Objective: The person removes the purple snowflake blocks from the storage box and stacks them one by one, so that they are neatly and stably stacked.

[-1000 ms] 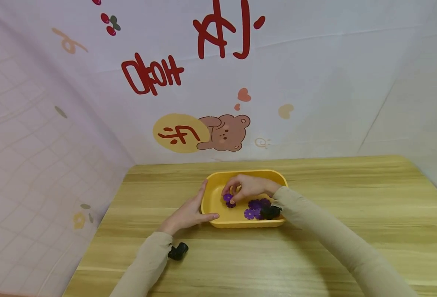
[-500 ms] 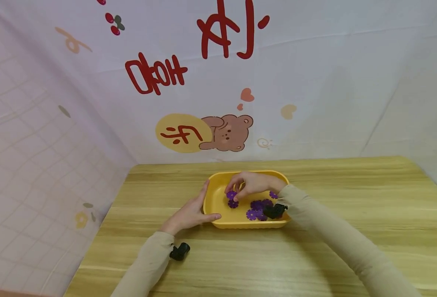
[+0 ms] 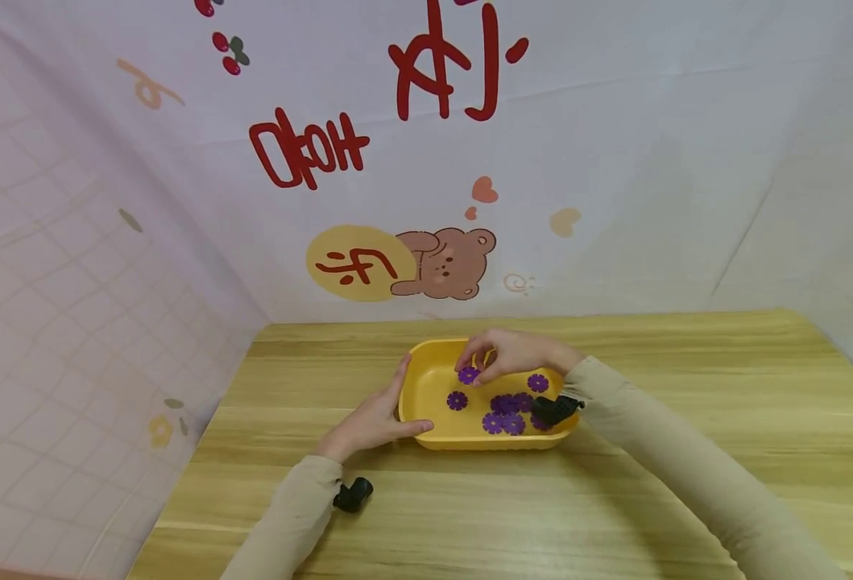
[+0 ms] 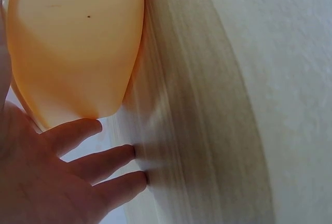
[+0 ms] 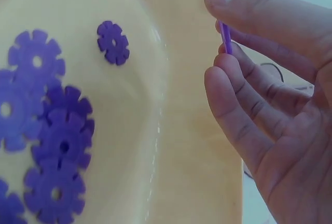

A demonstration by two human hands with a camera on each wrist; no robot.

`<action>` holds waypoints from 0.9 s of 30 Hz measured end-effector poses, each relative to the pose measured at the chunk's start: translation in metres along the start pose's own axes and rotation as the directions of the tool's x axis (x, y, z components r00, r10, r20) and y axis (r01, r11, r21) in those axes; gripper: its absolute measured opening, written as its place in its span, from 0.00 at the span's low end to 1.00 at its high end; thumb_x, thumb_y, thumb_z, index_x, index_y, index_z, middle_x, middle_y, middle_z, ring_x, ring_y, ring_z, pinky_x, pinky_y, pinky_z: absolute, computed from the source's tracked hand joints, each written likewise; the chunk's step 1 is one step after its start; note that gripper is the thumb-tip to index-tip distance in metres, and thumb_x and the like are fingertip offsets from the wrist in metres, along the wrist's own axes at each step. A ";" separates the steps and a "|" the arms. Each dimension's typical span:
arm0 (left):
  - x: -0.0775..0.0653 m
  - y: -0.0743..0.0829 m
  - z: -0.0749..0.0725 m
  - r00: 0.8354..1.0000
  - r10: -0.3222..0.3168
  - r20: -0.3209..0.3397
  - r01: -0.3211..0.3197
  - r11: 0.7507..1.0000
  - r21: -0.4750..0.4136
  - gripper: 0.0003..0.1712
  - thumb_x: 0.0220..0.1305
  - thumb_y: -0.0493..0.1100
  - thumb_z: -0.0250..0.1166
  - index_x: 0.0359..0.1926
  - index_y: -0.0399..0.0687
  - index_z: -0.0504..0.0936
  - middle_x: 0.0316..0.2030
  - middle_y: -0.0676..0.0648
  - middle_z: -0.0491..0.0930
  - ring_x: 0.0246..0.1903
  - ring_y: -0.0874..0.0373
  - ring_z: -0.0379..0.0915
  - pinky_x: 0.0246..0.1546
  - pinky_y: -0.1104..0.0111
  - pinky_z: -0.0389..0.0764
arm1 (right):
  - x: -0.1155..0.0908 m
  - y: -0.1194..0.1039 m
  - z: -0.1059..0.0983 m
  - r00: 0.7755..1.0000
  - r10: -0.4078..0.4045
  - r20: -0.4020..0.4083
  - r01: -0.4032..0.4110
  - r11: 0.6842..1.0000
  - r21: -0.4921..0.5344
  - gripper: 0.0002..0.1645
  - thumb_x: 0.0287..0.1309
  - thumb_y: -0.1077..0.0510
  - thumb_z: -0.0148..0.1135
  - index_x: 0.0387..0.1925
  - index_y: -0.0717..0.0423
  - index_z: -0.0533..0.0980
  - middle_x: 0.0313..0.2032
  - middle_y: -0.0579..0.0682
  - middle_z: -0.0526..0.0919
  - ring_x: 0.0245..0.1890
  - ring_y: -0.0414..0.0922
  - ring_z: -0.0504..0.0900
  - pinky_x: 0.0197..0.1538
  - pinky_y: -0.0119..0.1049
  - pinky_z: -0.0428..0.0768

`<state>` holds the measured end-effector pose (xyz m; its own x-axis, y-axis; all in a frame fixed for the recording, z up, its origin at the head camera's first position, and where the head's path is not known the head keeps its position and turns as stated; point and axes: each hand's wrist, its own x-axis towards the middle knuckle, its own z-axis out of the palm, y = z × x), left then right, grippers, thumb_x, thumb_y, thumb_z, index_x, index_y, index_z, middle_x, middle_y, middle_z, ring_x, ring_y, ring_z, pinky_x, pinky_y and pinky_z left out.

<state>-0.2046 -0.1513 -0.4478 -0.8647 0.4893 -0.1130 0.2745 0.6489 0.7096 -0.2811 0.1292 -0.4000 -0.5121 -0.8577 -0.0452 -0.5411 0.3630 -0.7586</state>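
My right hand [image 3: 515, 353] is over the yellow plastic tub [image 3: 494, 442], pinching a purple flower-shaped notched disc [image 3: 467, 375] between thumb and fingers. The right wrist view shows this disc [image 5: 225, 38] edge-on at the fingertips. Below it, a single purple disc [image 3: 457, 400] lies on the tub floor. Several more discs [image 3: 513, 424] overlap in a pile toward the tub's front right, and one [image 3: 538, 383] lies apart behind them. My left hand [image 3: 368, 416] rests against the tub's left end, fingers extended along the outside and thumb over the front rim.
The tub stands on a wood-grain table [image 3: 426, 515] near its back edge. Behind rises a white cloth [image 3: 614, 185] printed with a bear and red characters. Black wrist cameras [image 3: 354, 495] sit on both wrists, the right one hiding part of the pile.
My right hand has moved right and slightly back with its disc. The lone disc, earlier overlapped by the held one, now lies separate on the tub floor. The left hand keeps its place.
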 end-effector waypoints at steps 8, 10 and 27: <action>0.000 0.000 0.002 1.000 0.004 -0.011 -0.004 1.000 -0.015 0.67 0.54 0.63 0.70 0.77 0.51 0.31 0.73 0.38 0.48 0.68 0.44 0.53 0.65 0.53 0.55 | -0.024 0.006 -0.004 0.999 0.016 -0.033 -0.015 0.999 0.031 0.19 0.57 0.61 0.68 0.50 0.64 0.80 0.45 0.49 0.79 0.40 0.48 0.76 0.46 0.45 0.78; 0.000 0.000 0.002 1.000 0.003 -0.009 -0.003 1.000 -0.016 0.68 0.54 0.63 0.70 0.77 0.51 0.31 0.73 0.38 0.48 0.68 0.45 0.53 0.65 0.54 0.55 | -0.029 0.009 -0.005 0.999 0.012 -0.042 -0.010 1.000 0.028 0.19 0.56 0.61 0.68 0.49 0.64 0.80 0.45 0.50 0.79 0.41 0.49 0.76 0.46 0.46 0.78; 0.000 0.001 0.001 1.000 -0.005 -0.003 0.005 1.000 -0.026 0.68 0.54 0.62 0.71 0.76 0.56 0.29 0.73 0.39 0.49 0.67 0.46 0.56 0.64 0.53 0.58 | -0.069 0.018 -0.014 0.982 0.086 -0.166 -0.084 0.996 0.023 0.18 0.57 0.61 0.68 0.50 0.61 0.80 0.46 0.49 0.80 0.41 0.48 0.77 0.45 0.42 0.77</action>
<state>-0.2039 -0.1505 -0.4480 -0.8673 0.4844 -0.1145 0.2592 0.6359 0.7270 -0.2648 0.2004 -0.4020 -0.6604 -0.7509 -0.0023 -0.4808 0.4252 -0.7669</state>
